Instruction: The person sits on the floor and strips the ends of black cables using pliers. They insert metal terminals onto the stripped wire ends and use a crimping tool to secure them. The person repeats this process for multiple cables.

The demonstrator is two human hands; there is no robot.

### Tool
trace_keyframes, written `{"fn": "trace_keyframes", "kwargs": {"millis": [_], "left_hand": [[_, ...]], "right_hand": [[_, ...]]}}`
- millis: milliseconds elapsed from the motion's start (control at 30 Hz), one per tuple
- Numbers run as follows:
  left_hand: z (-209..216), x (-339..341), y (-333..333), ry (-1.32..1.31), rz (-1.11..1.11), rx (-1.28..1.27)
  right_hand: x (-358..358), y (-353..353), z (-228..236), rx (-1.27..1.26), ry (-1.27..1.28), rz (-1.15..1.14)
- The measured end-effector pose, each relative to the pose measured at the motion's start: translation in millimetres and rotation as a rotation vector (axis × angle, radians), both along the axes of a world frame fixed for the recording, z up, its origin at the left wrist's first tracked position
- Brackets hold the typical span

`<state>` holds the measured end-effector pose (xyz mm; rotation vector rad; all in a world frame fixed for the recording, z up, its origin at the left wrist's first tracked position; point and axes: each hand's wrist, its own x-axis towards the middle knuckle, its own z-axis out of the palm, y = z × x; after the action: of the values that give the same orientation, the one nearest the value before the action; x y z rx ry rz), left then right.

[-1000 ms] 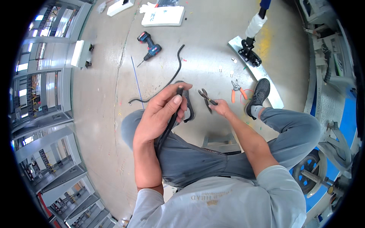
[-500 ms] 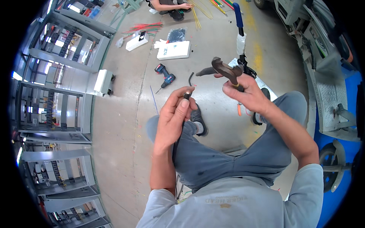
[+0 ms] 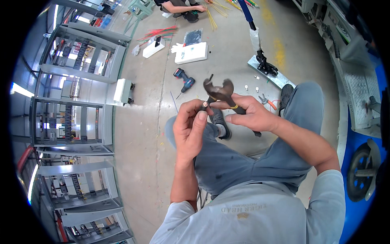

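Note:
In my left hand (image 3: pixel 189 129), thumb and fingers pinch a thick black cable (image 3: pixel 204 108) near its tip. Bare copper strands show at the cut end, which points up at me. My right hand (image 3: pixel 255 116) grips a pair of cable cutters (image 3: pixel 222 93) with dark handles and a yellow band. Their curved jaws are spread apart, just above and to the right of the cable end. No strands lie between the jaws. Part of the handles is hidden by my right fingers.
A cordless drill (image 3: pixel 185 81) and a white box (image 3: pixel 191 53) lie ahead on the floor. Right of them are a blue-handled lever tool (image 3: pixel 265 65), small metal lugs (image 3: pixel 256 89) and orange-handled pliers (image 3: pixel 268 101). Metal cabinet frames (image 3: pixel 107 132) line the left. Another person (image 3: pixel 180 7) handles yellow wires.
My right hand has brought the cutters left and down, close to the cable end. My left hand has tipped the cable so its copper face shows. The whole view has shifted slightly.

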<state>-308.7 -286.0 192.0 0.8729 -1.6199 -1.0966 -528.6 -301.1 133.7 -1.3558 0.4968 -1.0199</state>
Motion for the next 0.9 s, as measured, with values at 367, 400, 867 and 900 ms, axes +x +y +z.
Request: {"fn": "trace_keyframes", "kwargs": {"millis": [367, 400, 867, 900], "left_hand": [[10, -5, 16, -0.045, 0.101, 0.088], [11, -8, 16, -0.033, 0.106, 0.078], [11, -19, 11, -0.098, 0.094, 0.050], [12, -17, 10, -0.116, 0.089, 0.053]], "right_hand": [[-7, -10, 13, -0.822, 0.509, -0.509], [-9, -10, 14, -0.851, 0.550, -0.529], [-10, -13, 8, -0.979, 0.633, -0.584], [-8, -13, 6, -0.979, 0.635, -0.595]]}}
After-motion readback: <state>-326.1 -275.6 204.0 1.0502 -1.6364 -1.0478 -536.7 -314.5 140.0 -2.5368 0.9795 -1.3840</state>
